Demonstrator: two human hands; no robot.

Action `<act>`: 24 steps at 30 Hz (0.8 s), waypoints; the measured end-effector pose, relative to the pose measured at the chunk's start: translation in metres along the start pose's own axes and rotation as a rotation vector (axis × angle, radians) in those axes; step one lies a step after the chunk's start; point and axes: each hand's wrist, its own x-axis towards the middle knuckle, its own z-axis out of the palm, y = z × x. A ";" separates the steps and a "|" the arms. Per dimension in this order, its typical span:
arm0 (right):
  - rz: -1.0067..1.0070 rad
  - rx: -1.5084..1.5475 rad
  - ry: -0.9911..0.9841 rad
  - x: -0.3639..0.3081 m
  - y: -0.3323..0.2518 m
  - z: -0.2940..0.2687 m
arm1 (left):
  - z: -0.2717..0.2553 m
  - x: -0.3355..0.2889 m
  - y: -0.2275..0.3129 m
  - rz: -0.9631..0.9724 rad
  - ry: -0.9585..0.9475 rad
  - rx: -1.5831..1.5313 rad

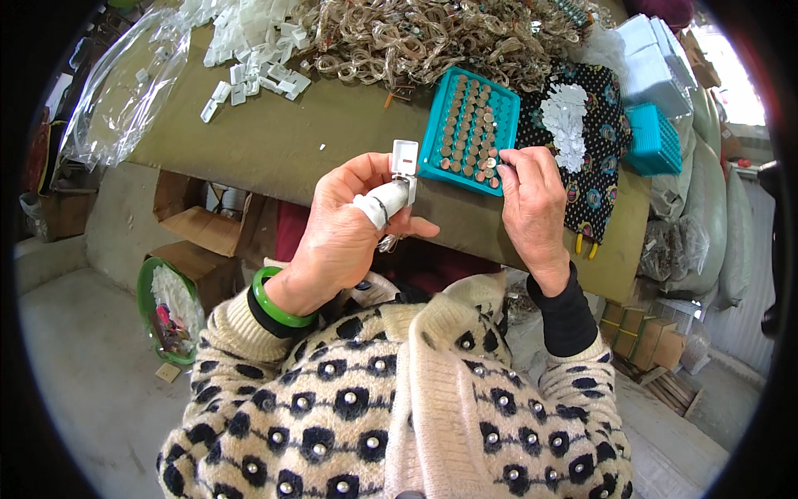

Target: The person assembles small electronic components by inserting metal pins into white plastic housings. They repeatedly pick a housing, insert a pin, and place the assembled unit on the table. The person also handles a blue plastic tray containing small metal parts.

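Observation:
My left hand [328, 229] is closed around a small white hinged plastic case [405, 156], its lid standing up. White tape wraps one of that hand's digits, and a small coil of clear wire [387, 243] shows under the palm. My right hand [536, 204] reaches to the near right corner of a teal plastic tray [427, 145]. Its thumb and forefinger pinch at a shiny button cell [490, 163]; the fingertips partly cover the spot. Rows of round metal button cells [471, 125] lie in the tray.
Behind the tray heaps a tangle of clear coiled wires [416, 37]. White plastic cases [266, 62] pile at the far left, beside a clear plastic bag [125, 91]. White flat pieces [565, 121] lie on a dark patterned cloth [603, 158], left of stacked teal trays [652, 141].

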 end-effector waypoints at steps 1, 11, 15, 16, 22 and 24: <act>-0.006 0.014 -0.010 0.002 0.002 -0.001 | 0.001 0.002 0.000 0.007 0.007 0.031; -0.090 -0.018 -0.111 0.017 0.014 -0.010 | 0.014 0.016 0.006 0.071 0.008 0.057; -0.127 -0.037 -0.047 0.019 0.015 -0.009 | 0.018 0.023 0.006 0.066 0.047 0.032; -0.125 -0.041 -0.049 0.020 0.015 -0.009 | 0.018 0.025 0.006 0.061 0.046 0.046; -0.056 0.143 0.017 0.034 0.021 -0.016 | 0.011 0.026 0.000 0.046 0.019 0.055; 0.050 0.258 0.008 0.041 0.022 -0.017 | 0.009 0.025 0.000 0.032 0.031 0.090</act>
